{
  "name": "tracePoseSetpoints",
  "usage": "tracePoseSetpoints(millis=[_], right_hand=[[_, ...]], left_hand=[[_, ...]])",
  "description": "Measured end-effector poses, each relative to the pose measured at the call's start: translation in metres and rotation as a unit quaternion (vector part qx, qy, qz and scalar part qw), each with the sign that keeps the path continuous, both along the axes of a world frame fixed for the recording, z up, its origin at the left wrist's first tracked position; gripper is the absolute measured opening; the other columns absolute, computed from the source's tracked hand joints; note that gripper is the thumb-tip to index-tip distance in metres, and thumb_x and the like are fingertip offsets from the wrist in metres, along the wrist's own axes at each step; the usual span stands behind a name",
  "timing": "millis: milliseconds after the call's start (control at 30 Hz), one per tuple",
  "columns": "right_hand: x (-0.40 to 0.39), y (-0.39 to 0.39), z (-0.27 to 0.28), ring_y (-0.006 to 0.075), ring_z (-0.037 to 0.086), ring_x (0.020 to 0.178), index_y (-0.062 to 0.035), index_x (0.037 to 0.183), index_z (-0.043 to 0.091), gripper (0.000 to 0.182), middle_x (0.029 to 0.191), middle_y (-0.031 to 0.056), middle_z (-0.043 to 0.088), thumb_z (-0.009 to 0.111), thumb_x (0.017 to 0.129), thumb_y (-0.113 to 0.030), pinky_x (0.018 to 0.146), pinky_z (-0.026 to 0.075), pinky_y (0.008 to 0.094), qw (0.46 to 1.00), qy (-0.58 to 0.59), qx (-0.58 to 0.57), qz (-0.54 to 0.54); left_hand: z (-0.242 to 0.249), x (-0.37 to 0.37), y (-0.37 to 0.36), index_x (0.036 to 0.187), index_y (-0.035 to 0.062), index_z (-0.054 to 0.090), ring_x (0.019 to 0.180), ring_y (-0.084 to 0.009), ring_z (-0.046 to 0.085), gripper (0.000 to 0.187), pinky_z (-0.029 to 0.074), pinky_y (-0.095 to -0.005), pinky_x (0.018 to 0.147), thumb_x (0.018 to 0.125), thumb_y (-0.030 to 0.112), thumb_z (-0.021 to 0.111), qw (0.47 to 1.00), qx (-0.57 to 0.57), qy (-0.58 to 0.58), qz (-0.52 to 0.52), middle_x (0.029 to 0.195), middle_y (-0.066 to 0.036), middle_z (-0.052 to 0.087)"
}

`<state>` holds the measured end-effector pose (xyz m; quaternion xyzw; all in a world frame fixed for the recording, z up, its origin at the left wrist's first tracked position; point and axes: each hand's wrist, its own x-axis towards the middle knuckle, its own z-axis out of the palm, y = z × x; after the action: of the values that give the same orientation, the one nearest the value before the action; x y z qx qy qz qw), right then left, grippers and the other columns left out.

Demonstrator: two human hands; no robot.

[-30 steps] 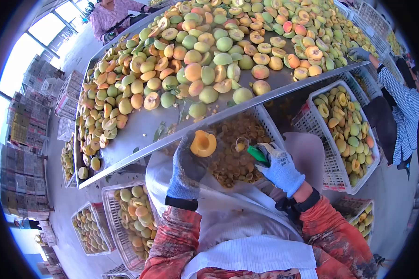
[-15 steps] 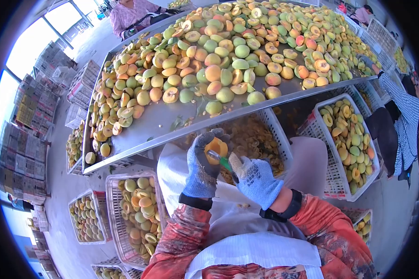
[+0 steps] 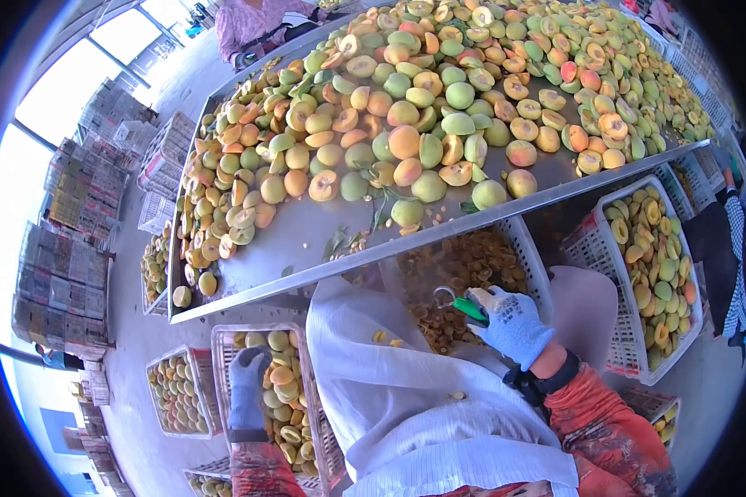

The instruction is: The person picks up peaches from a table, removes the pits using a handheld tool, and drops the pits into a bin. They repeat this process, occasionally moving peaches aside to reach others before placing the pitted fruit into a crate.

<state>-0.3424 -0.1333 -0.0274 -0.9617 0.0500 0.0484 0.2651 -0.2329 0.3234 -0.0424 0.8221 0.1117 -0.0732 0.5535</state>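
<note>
My right hand [image 3: 506,323], in a blue glove with a worn grip coating, is closed round the green handle [image 3: 470,310] of a tool with a metal ring [image 3: 444,296] at its end. It is above a crate of brownish scraps [image 3: 464,273]. My left hand [image 3: 247,385], also gloved, is over the left part of a crate of fruit halves [image 3: 283,389]. Its fingers bend downward; their tips and anything under them are hidden. Halved green and orange fruit [image 3: 406,141] lies heaped on the metal table [image 3: 307,240].
A crate of halves [image 3: 659,273] stands at the right, another [image 3: 178,393] at the far left. Stacked crates [image 3: 75,248] line the left side. A person in pink [image 3: 257,29] is across the table; another person's checked sleeve [image 3: 736,257] shows at the right edge.
My left hand has moved from beside the tool, where it held a fruit half, down and left to the crate. My right hand has moved slightly right with the tool. The view has shifted.
</note>
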Motion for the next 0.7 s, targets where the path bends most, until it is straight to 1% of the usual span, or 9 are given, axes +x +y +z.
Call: tracePoseSetpoints(millis=[100, 200, 333, 367, 433, 567, 633, 667, 700], right_hand=[[-0.005, -0.018, -0.030, 0.0310, 0.063, 0.074, -0.0057, 0.114, 0.049, 0.049, 0.087, 0.0140, 0.062, 0.067, 0.074, -0.029, 0.062, 0.049, 0.0415, 1.000, -0.019, 0.019, -0.003], [0.001, -0.017, -0.036, 0.0303, 0.063, 0.075, -0.0033, 0.116, 0.044, 0.054, 0.086, 0.0134, 0.064, 0.067, 0.075, -0.029, 0.063, 0.049, 0.0413, 0.998, -0.018, 0.062, -0.026], [0.005, -0.022, -0.041, 0.0298, 0.063, 0.073, -0.0033, 0.114, 0.048, 0.052, 0.085, 0.0128, 0.063, 0.068, 0.074, -0.030, 0.063, 0.050, 0.0399, 0.996, 0.001, 0.075, -0.052], [0.005, -0.025, -0.039, 0.0308, 0.063, 0.073, -0.0052, 0.112, 0.050, 0.050, 0.085, 0.0128, 0.063, 0.070, 0.072, -0.029, 0.063, 0.049, 0.0397, 0.996, 0.006, 0.075, -0.057], [0.003, -0.028, -0.040, 0.0318, 0.062, 0.073, -0.0072, 0.109, 0.052, 0.049, 0.085, 0.0128, 0.063, 0.072, 0.070, -0.028, 0.063, 0.049, 0.0396, 0.995, 0.015, 0.073, -0.071], [-0.004, -0.024, -0.042, 0.0304, 0.062, 0.072, -0.0085, 0.112, 0.055, 0.050, 0.085, 0.0126, 0.063, 0.071, 0.071, -0.032, 0.063, 0.049, 0.0392, 0.993, 0.017, 0.079, -0.083], [-0.003, -0.016, -0.037, 0.0295, 0.062, 0.072, -0.0090, 0.114, 0.055, 0.052, 0.084, 0.0129, 0.062, 0.069, 0.072, -0.036, 0.063, 0.050, 0.0392, 0.995, 0.002, 0.079, -0.066], [-0.003, -0.011, -0.032, 0.0293, 0.062, 0.072, -0.0095, 0.114, 0.055, 0.051, 0.084, 0.0125, 0.062, 0.069, 0.072, -0.035, 0.062, 0.049, 0.0391, 0.996, -0.009, 0.082, -0.047], [-0.003, -0.005, -0.027, 0.0292, 0.062, 0.072, -0.0100, 0.114, 0.056, 0.051, 0.083, 0.0122, 0.062, 0.069, 0.072, -0.035, 0.062, 0.049, 0.0389, 0.996, -0.019, 0.083, -0.031]], left_hand=[[0.006, 0.045, 0.005, 0.097, -0.0021, 0.063, 0.073, -0.0126, 0.061, 0.018, 0.050, -0.0248, 0.069, 0.081, 0.005, 0.061, 0.972, 0.215, -0.077, -0.062, 0.085, -0.009, 0.065], [0.040, 0.126, -0.086, 0.096, 0.0026, 0.063, 0.049, -0.0127, 0.055, 0.021, 0.042, -0.0224, 0.040, 0.087, 0.020, 0.056, 0.998, 0.055, 0.025, 0.031, 0.073, -0.008, 0.064], [0.014, 0.236, -0.192, 0.099, 0.0022, 0.058, 0.042, -0.0186, 0.054, 0.031, 0.041, -0.0279, 0.035, 0.082, 0.028, 0.061, 0.996, 0.052, 0.071, -0.018, 0.074, -0.012, 0.063], [0.000, 0.252, -0.214, 0.101, 0.0008, 0.057, 0.046, -0.0189, 0.055, 0.040, 0.042, -0.0277, 0.037, 0.079, 0.033, 0.064, 0.991, 0.108, 0.075, -0.030, 0.075, -0.011, 0.062], [-0.047, 0.283, -0.235, 0.116, -0.0016, 0.052, 0.086, -0.0346, 0.060, 0.063, 0.049, -0.0380, 0.076, 0.071, 0.039, 0.069, 0.936, 0.324, -0.035, -0.134, 0.098, -0.020, 0.061], [-0.068, 0.270, -0.257, 0.121, 0.0017, 0.046, 0.107, -0.0348, 0.051, 0.064, 0.042, -0.0404, 0.089, 0.070, 0.031, 0.071, 0.947, 0.236, -0.195, -0.099, 0.123, -0.022, 0.046], [-0.086, 0.280, -0.235, 0.124, 0.0064, 0.043, 0.077, -0.0193, 0.061, 0.068, 0.052, -0.0279, 0.058, 0.063, -0.001, 0.073, 0.934, 0.207, -0.256, -0.136, 0.105, -0.012, 0.057], [-0.042, 0.246, -0.245, 0.120, 0.0100, 0.048, 0.068, -0.0155, 0.061, 0.065, 0.049, -0.0249, 0.045, 0.062, -0.006, 0.071, 0.986, 0.059, -0.093, -0.128, 0.102, -0.011, 0.058], [-0.062, 0.247, -0.225, 0.114, 0.0036, 0.052, 0.072, -0.0174, 0.061, 0.054, 0.049, -0.0284, 0.055, 0.063, 0.001, 0.070, 0.975, 0.060, -0.158, -0.142, 0.093, -0.009, 0.061]])
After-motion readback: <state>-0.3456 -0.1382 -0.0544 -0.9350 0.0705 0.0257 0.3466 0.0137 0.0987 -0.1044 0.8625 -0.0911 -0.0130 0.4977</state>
